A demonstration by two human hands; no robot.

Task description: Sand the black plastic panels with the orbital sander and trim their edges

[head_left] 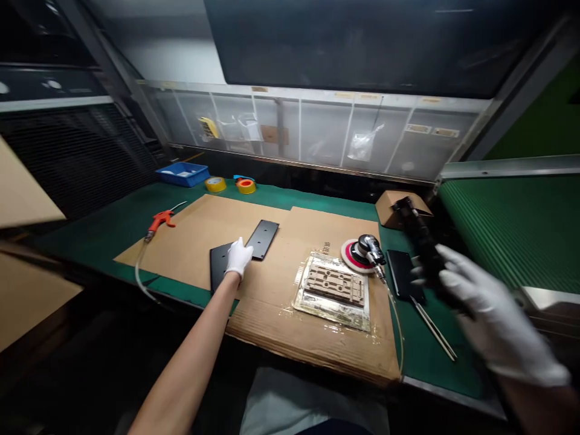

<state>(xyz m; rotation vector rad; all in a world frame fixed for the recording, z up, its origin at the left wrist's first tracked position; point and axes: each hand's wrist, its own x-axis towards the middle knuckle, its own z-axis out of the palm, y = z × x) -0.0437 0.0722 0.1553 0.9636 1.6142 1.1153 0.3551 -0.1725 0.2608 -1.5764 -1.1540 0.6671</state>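
My left hand [237, 257], in a white glove, rests with fingers curled on a black flat plate [219, 266] lying on the cardboard [190, 235]. A second black plate [263, 238] lies just beyond it, overlapping. My right hand [489, 314], also gloved, is raised over the right side of the bench and grips a long black part [419, 238] that points away from me. The right hand is blurred by motion.
A round air sander [364, 252] with hose sits by a brown slotted fixture [335, 285] on a plastic-wrapped tray. Another black plate [403, 273] lies on the green mat. An orange air gun [158, 223], tape rolls [216, 183], a blue bin [182, 174], a small cardboard box [390, 205] and a green conveyor [512, 229] surround the work area.
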